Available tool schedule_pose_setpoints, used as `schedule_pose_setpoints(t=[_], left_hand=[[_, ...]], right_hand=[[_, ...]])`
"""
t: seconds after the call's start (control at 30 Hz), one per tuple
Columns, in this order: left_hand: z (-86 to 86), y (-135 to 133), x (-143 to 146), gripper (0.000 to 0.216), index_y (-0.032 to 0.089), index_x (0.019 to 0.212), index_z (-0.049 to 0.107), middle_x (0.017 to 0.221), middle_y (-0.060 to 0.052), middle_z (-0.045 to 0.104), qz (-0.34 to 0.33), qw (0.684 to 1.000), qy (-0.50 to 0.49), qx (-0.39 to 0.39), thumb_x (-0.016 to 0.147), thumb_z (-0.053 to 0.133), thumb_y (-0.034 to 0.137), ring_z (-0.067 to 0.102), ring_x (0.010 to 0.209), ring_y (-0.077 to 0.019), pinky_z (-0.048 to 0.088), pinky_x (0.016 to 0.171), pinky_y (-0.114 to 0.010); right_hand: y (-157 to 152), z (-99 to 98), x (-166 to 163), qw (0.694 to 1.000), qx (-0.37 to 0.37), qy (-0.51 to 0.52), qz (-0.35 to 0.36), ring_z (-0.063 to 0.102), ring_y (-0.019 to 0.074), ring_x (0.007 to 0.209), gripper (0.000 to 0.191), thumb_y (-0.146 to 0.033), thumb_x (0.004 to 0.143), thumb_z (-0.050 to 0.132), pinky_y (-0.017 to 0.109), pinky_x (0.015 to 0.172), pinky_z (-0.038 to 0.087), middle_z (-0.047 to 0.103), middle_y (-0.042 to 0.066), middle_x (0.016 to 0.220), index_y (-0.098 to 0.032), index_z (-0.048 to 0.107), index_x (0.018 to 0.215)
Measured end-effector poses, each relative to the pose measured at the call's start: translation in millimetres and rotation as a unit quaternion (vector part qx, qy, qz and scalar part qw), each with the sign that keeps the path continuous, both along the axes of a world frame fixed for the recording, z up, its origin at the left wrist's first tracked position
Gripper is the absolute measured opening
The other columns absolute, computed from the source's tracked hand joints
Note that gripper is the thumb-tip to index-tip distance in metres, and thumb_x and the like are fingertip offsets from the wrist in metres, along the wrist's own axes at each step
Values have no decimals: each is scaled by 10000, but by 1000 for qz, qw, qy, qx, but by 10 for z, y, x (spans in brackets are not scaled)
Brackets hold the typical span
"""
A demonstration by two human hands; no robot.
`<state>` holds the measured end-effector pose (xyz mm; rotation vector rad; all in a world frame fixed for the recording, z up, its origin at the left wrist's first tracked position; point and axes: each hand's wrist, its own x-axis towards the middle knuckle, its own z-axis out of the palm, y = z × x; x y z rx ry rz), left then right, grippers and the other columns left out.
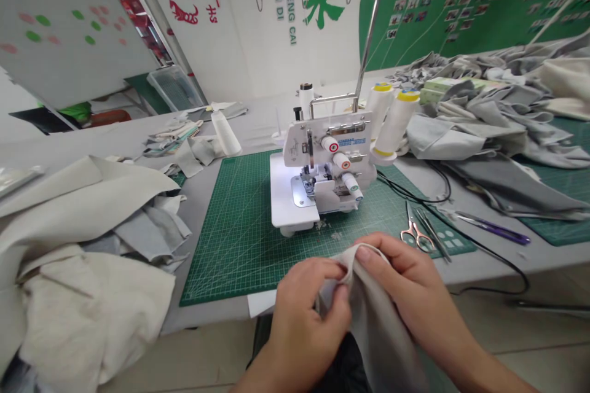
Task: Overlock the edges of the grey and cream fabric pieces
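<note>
Both my hands pinch a piece of pale beige fabric at the table's near edge. My left hand grips its left fold with closed fingers. My right hand holds the top edge between thumb and fingers. The cloth hangs down toward my lap. A white overlock sewing machine stands on a green cutting mat just beyond my hands, with its work light on.
Small scissors, tweezers and a purple pen lie right of the machine, beside a black cable. Heaps of beige and grey fabric sit at left, and grey cloth at right. Thread cones stand behind the machine.
</note>
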<state>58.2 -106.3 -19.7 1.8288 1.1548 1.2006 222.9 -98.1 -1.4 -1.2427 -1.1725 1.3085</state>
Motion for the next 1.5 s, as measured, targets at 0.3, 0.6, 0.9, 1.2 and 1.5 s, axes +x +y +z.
schedule_pose_setpoints(t=[0.3, 0.6, 0.9, 1.2, 1.5], left_hand=[[-9, 246, -317, 205, 158, 828, 727, 702, -3, 646, -19, 956, -140, -259, 847, 650, 348, 519, 614, -109, 366, 556, -203], [41, 308, -330, 210, 205, 690, 684, 968, -40, 631, 67, 998, -21, 4, 745, 585, 28, 587, 946, -184, 455, 846, -303], [99, 230, -312, 204, 207, 670, 668, 895, -19, 616, -98, 987, -129, 11, 810, 697, 61, 622, 793, -132, 494, 687, -223], [-17, -25, -457, 298, 237, 1153, 618, 951, -49, 698, -123, 967, -115, -191, 856, 636, 238, 656, 817, -188, 514, 737, -275], [8, -21, -1439, 340, 189, 826, 647, 674, 4, 617, 42, 983, 58, -169, 949, 507, 473, 544, 603, -143, 437, 552, -215]], right_hand=[[102, -60, 24, 979, -130, 154, -34, 470, 85, 505, 307, -458, 761, 773, 175, 471, 388, 573, -32, 600, -186, 633, 733], [-65, 104, 42, 969, 107, -66, 214, 542, 134, 579, 274, -430, 888, 634, 241, 560, 416, 608, -2, 628, -215, 735, 750], [252, -124, -113, 979, 65, 3, 191, 569, 259, 1174, 550, -459, 774, 761, 375, 981, 457, 641, 61, 1265, -274, 612, 1271], [66, 81, -139, 981, 115, -140, 71, 500, 130, 553, 282, -377, 839, 675, 229, 496, 381, 550, -18, 574, -198, 625, 626], [-10, 215, 3, 992, 82, -50, -82, 432, 139, 468, 299, -515, 881, 606, 254, 418, 329, 550, -10, 570, -249, 676, 763]])
